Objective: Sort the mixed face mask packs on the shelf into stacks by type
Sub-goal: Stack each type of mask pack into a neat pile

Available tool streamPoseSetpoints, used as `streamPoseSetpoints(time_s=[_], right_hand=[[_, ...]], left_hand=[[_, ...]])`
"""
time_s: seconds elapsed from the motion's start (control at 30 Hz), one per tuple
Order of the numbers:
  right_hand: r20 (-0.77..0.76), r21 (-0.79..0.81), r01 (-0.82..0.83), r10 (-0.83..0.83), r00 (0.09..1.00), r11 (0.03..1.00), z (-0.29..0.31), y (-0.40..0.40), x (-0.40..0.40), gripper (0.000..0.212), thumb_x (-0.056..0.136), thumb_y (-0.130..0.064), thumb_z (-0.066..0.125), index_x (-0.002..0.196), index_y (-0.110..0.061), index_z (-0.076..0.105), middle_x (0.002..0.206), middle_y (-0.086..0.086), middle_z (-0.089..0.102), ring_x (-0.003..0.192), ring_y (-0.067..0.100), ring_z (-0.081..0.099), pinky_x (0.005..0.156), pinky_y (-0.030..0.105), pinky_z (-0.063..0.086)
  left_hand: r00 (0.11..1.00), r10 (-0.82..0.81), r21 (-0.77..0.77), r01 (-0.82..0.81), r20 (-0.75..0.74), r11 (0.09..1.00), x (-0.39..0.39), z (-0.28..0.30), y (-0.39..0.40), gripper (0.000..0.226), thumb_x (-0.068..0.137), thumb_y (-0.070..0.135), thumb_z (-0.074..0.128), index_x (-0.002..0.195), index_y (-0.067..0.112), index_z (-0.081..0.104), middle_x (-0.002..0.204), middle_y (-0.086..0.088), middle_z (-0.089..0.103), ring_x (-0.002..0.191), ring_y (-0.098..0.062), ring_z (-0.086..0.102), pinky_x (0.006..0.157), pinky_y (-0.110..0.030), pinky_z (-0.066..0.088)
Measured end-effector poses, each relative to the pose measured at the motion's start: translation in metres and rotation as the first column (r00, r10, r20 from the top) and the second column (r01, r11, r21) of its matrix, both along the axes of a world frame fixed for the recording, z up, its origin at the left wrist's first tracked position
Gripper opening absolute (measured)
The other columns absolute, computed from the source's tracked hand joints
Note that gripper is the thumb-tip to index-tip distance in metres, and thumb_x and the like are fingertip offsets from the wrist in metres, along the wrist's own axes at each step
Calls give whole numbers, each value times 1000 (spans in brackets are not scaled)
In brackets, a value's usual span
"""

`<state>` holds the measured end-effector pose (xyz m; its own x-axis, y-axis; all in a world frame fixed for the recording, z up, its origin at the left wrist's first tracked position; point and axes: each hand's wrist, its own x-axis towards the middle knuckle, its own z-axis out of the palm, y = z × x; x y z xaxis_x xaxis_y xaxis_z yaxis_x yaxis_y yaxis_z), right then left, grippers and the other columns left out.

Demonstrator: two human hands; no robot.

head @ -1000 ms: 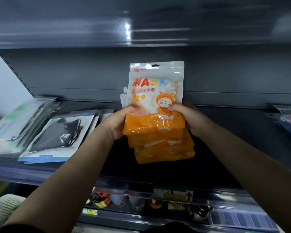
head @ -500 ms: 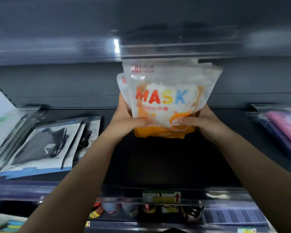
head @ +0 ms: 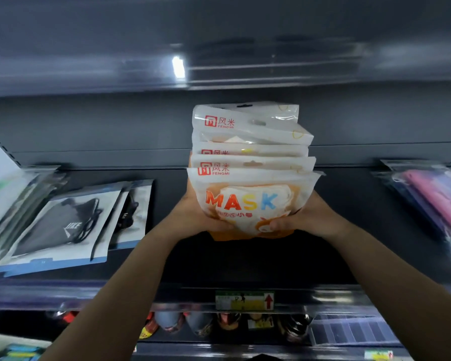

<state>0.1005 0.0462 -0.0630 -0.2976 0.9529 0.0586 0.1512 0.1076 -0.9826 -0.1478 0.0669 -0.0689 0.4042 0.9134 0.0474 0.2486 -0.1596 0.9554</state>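
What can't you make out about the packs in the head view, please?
- Orange packs: the exact count; the fanned tops overlap, and the left hand and right hand cover the lower parts.
- Pink packs: type and print; blurred and cut off by the right edge.
- Clear packs: contents; blurred, cut off by the left edge.
- Black-mask packs: count; the top one hides the rest.

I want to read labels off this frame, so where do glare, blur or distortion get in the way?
Head view: a bright glare spot on the upper shelf; the orange mask packs between left hand and right hand read sharply; the black mask packs and pink packs at the edges are smeared, and the wide lens bends the shelf lines.
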Motion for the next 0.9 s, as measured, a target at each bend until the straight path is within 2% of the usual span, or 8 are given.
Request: streamPoseSetpoints(time_s=[0.07, 0.17, 0.23, 0.33, 0.5, 0.67, 0.77, 0.9], right_hand=[[-83, -21, -19, 17, 996, 1000, 0, 0, 2, 125, 39, -31, 94, 141, -3, 27, 126, 12, 59, 114, 21, 61, 81, 30, 55], [-135, -40, -42, 37, 990, 998, 1, -2, 5, 120, 46, -20, 91, 143, -4, 22, 124, 13, 62, 112, 26, 62, 78, 34, 56], [-96, -53, -50, 45, 994, 997, 1, -3, 5, 117, 47, -21, 91, 141, -2, 25, 121, 8, 65, 112, 25, 63, 79, 33, 56], [10, -56, -54, 54, 998, 997, -2, -7, 4, 113, 43, -23, 92, 137, 0, 33, 116, -1, 68, 110, 19, 64, 80, 29, 55], [17, -53, -106, 107, 994, 993, -5, -8, 8, 91, 52, 4, 82, 132, 1, 37, 105, -12, 71, 102, 8, 66, 74, 20, 55], [29, -92, -110, 113, 993, 990, -1, -10, 4, 111, 40, -33, 93, 131, -1, 38, 112, -6, 69, 109, 15, 64, 80, 25, 54], [57, -100, -121, 127, 990, 988, 2, -13, 1, 96, 40, -33, 93, 121, -7, 48, 107, -10, 71, 105, 11, 65, 79, 22, 54], [62, -22, -52, 53, 997, 998, -6, -10, 5, 70, 49, 1, 82, 113, -5, 52, 97, -17, 72, 95, 3, 67, 73, 16, 53]], left_hand=[[987, -6, -62, 16, 160, 998, -4, 3, -2, 117, 49, 10, 88, 145, 5, 20, 123, -8, 61, 109, -15, 63, 79, -26, 56], [961, 8, -65, 11, 278, 998, -6, 14, -5, 124, 49, 25, 91, 146, 11, 15, 126, -3, 59, 113, -17, 61, 79, -25, 55], [960, 17, -52, -2, 281, 999, -5, 16, -7, 123, 49, 26, 90, 146, 15, 15, 124, 3, 60, 113, -15, 61, 78, -24, 55], [976, 13, -52, -2, 218, 999, -6, 11, -7, 120, 51, 14, 83, 148, 15, 12, 128, -3, 57, 113, -15, 61, 77, -24, 55], [985, -34, -94, 51, 168, 994, -7, 6, -10, 123, 46, 12, 83, 146, 2, 13, 119, -6, 62, 105, -12, 65, 73, -21, 55], [970, -70, -148, 107, 232, 983, -6, 15, -24, 138, 31, 36, 94, 138, -12, 21, 97, 1, 73, 93, -11, 69, 68, -21, 56], [976, -60, -170, 97, 208, 981, -3, 12, -25, 127, 29, 25, 93, 135, -9, 30, 92, 3, 74, 87, -7, 70, 64, -19, 55], [989, -48, -158, 70, 142, 985, 5, 6, -25, 82, 37, 19, 92, 109, 10, 53, 87, 4, 72, 82, -3, 70, 61, -15, 53]])
